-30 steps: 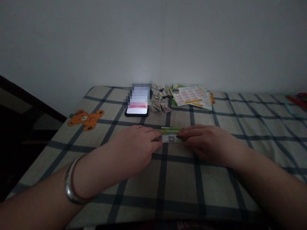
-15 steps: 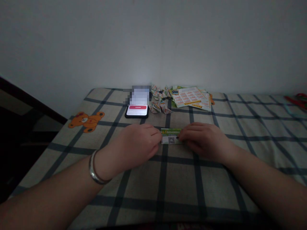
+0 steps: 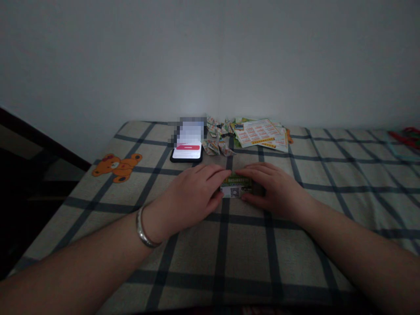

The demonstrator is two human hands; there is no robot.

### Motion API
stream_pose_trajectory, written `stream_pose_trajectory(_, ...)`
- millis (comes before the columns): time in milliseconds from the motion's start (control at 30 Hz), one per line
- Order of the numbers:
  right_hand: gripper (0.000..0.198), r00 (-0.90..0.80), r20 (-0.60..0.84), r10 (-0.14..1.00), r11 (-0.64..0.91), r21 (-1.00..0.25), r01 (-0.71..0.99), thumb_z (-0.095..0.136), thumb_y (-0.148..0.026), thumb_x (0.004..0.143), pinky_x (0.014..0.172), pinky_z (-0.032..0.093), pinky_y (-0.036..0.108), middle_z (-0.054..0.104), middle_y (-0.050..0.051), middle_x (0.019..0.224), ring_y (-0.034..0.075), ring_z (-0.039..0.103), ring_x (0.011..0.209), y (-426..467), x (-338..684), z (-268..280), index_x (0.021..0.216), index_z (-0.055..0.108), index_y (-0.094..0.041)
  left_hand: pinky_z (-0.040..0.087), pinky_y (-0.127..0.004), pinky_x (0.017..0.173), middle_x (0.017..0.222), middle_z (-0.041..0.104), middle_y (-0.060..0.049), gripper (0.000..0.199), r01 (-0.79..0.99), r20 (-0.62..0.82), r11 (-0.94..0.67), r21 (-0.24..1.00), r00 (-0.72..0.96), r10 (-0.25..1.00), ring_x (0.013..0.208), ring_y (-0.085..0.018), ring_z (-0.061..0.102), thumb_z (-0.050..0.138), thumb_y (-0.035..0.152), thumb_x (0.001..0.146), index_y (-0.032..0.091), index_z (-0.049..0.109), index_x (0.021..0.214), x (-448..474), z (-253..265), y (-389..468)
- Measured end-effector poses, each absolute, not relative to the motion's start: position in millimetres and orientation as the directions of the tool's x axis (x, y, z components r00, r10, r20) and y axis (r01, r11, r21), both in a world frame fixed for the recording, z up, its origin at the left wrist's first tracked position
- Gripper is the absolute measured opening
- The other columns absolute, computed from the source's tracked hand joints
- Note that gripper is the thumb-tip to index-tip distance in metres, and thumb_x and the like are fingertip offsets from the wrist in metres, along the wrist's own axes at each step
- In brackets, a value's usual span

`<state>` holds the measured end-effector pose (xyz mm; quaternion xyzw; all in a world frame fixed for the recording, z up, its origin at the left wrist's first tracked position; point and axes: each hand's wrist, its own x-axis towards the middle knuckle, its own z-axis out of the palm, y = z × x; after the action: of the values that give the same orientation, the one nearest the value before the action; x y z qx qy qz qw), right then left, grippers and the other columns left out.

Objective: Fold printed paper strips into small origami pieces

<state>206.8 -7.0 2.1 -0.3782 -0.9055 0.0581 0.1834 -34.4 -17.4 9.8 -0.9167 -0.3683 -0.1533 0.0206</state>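
Note:
A small folded leaflet (image 3: 235, 192), green on top with a white strip and a square code below, lies on the checked cloth between my hands. Its left end is in the grip of my left hand (image 3: 201, 190), which wears a silver bangle (image 3: 144, 229) at the wrist. My right hand (image 3: 274, 188) holds the right end, index finger along the far edge and thumb at the near edge. Fingers and thumbs on both sides hide the leaflet's ends.
Beyond my hands lie a phone (image 3: 187, 151) with a lit screen, crumpled printed paper (image 3: 216, 142) and flat printed leaflets (image 3: 260, 132). An orange bear patch (image 3: 117, 167) is on the checked cloth (image 3: 193, 258). A pale wall (image 3: 210, 57) rises behind; something red (image 3: 407, 139) sits far right.
My left hand has moved right and slightly away from me. Both index fingers now reach to the leaflet's far edge, and the right finger and thumb have spread apart around it.

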Motion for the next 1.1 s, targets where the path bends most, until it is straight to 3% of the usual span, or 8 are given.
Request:
stream_pose_trajectory(167,0.038,-0.606,0.337,0.721,0.69,-0.261,0.675,0.055,-0.02,0.091,0.087,0.053,0.041,0.067,0.01,0.113,0.023,0.062,0.102,-11.0,206.8,3.4,0.129,0.055,-0.02,0.051,-0.04,0.087,0.111,0.066,-0.009,0.034,0.707,0.311,-0.693,0.138,0.634,0.708,0.101,-0.024,0.062,0.058,0.028,0.092,0.015,0.057,0.123,-35.4,9.1,-15.2)
stream_pose_trajectory(333,0.045,-0.621,0.333,0.71,0.704,-0.291,0.648,0.063,-0.029,0.087,0.088,0.054,0.042,0.065,0.01,0.118,0.025,0.061,0.105,-11.9,206.8,3.8,0.13,0.055,-0.02,0.051,-0.037,0.085,0.107,0.067,-0.006,0.029,0.694,0.327,-0.689,0.207,0.615,0.718,0.098,-0.022,0.062,0.064,0.025,0.089,0.018,0.059,0.117,-33.8,9.0,-14.0)
stream_pose_trajectory(467,0.044,-0.606,0.363,0.708,0.705,-0.307,0.639,0.059,-0.022,0.089,0.093,0.052,0.042,0.06,0.01,0.128,0.024,0.059,0.113,-10.6,207.5,1.6,0.132,0.052,-0.021,0.051,-0.033,0.082,0.101,0.068,-0.005,0.021,0.678,0.374,-0.706,0.203,0.613,0.696,0.096,-0.02,0.063,0.062,0.019,0.089,0.017,0.061,0.11,-33.5,10.4,-15.2)
stream_pose_trajectory(667,0.033,-0.564,0.429,0.705,0.698,-0.283,0.658,0.054,-0.014,0.089,0.079,0.054,0.035,0.065,0.008,0.106,0.021,0.063,0.095,-12.0,208.7,1.7,0.121,0.059,-0.021,0.051,-0.033,0.08,0.093,0.068,-0.003,0.008,0.624,0.482,-0.77,0.135,0.638,0.601,0.09,-0.02,0.063,0.06,0.02,0.09,0.017,0.061,0.097,-35.4,11.8,-16.4)
stream_pose_trajectory(833,0.02,-0.56,0.508,0.654,0.739,-0.272,0.616,0.052,-0.014,0.091,0.07,0.052,0.03,0.066,0.005,0.095,0.018,0.063,0.084,-13.3,208.7,3.3,0.106,0.063,-0.022,0.051,-0.034,0.085,0.093,0.068,-0.005,0.007,0.544,0.591,-0.836,0.071,0.652,0.475,0.096,-0.021,0.062,0.061,0.022,0.09,0.015,0.063,0.092,-37.3,13.1,-14.9)
stream_pose_trajectory(1100,0.014,-0.564,0.507,0.651,0.747,-0.297,0.595,0.059,-0.01,0.084,0.07,0.051,0.028,0.065,0.004,0.095,0.017,0.063,0.083,-10.5,213.3,3.7,0.093,0.061,-0.02,0.052,-0.038,0.087,0.113,0.06,-0.011,0.015,0.572,0.566,-0.81,0.132,0.627,0.535,0.104,-0.024,0.059,0.06,0.025,0.089,0.016,0.066,0.099,-37.9,13.9,-18.0)
